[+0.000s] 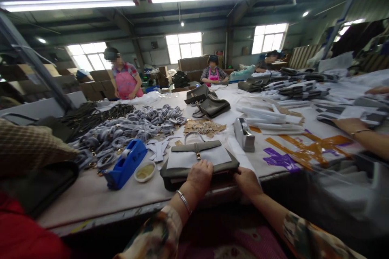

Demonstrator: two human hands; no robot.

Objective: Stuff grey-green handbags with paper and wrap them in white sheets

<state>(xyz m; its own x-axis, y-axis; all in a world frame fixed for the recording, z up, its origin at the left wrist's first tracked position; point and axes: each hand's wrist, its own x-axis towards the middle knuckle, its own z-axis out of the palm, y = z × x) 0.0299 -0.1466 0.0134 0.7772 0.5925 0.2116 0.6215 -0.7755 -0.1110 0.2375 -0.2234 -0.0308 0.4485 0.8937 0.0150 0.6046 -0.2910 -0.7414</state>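
Note:
A dark olive handbag [232, 165] lies at the table's front edge, with a white sheet [179, 160] tucked under its flap [194, 147] and a small gold clasp on the strap. My left hand [200, 176] is closed over the front of the bag, its fingertips on the sheet just below the clasp. At the right front corner, my right hand [246, 182] pinches the bag's edge; its thumb and fingertips are partly hidden. Behind the bag stands a grey tape dispenser [244, 134]. On the left are a blue tape dispenser [126, 165] and a small round dish [145, 171].
Wrapped grey rings [146, 123] are heaped on the left. Two finished-looking bags [212, 105] sit farther back. Orange and purple tape [304, 149] covers the table on the right, near a co-worker's hand [352, 125]. Other people work across the table; a checked sleeve [33, 145] is at left.

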